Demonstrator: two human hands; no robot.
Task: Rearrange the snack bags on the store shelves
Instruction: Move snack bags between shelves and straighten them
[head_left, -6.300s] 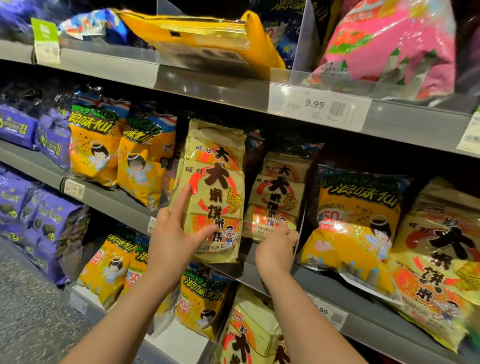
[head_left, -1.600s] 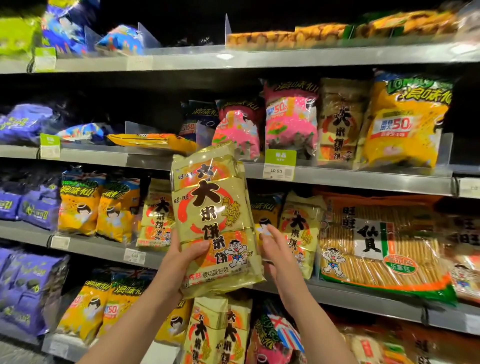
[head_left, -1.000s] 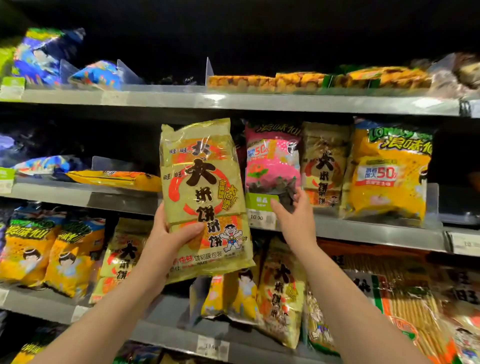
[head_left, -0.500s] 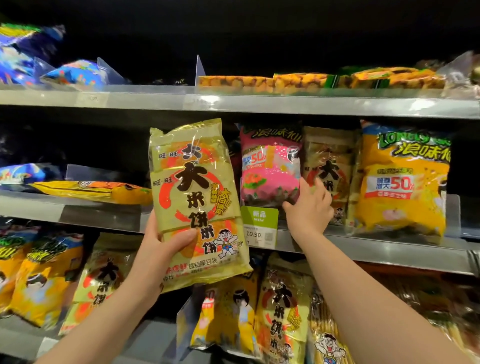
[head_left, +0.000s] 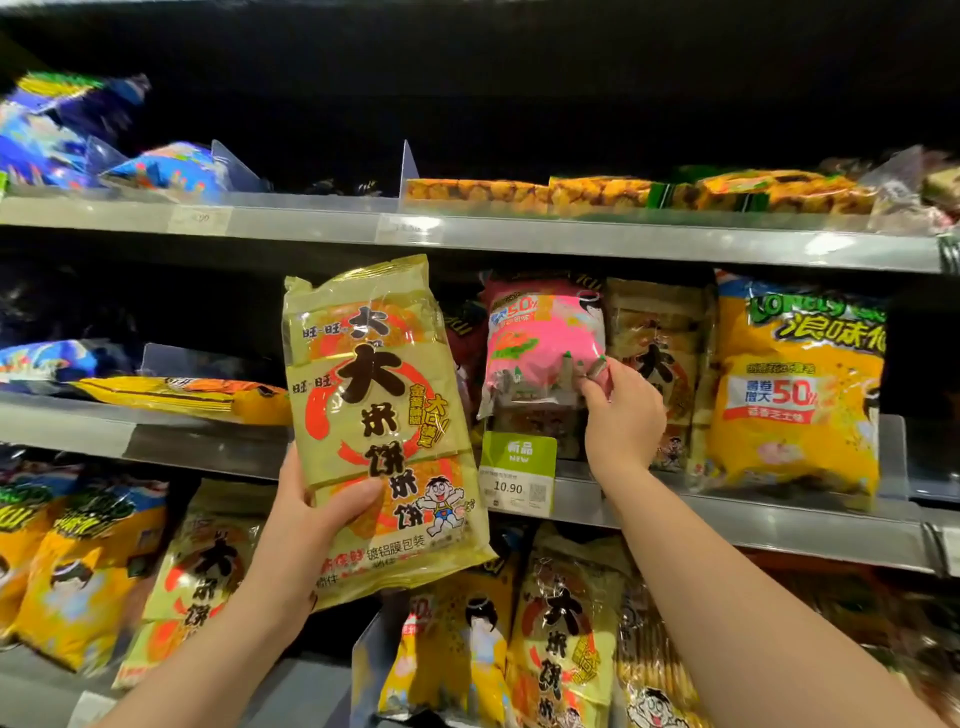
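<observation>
Left hand (head_left: 317, 519): clamped on gold rice-cracker bag (head_left: 379, 431), frame centre. Right hand (head_left: 621, 415): pinching pink snack bag (head_left: 540, 348), centre-right shelf (head_left: 727, 519).

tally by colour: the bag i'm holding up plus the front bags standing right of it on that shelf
gold: 2, held gold bag in the left hand, shelved gold bag
pink: 1, pink bag, right hand pinching it
yellow: 1, yellow bag
total: 4

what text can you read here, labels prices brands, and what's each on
"旺旺", "大米饼", "镀铝膜包装": gold bag in the left hand.
"新品 NEW", "10.90": green price tag.
"50%": pink bag at the right hand.
"浪味仙", "50%": yellow bag.
Too blurred: top shelf tags.
</observation>
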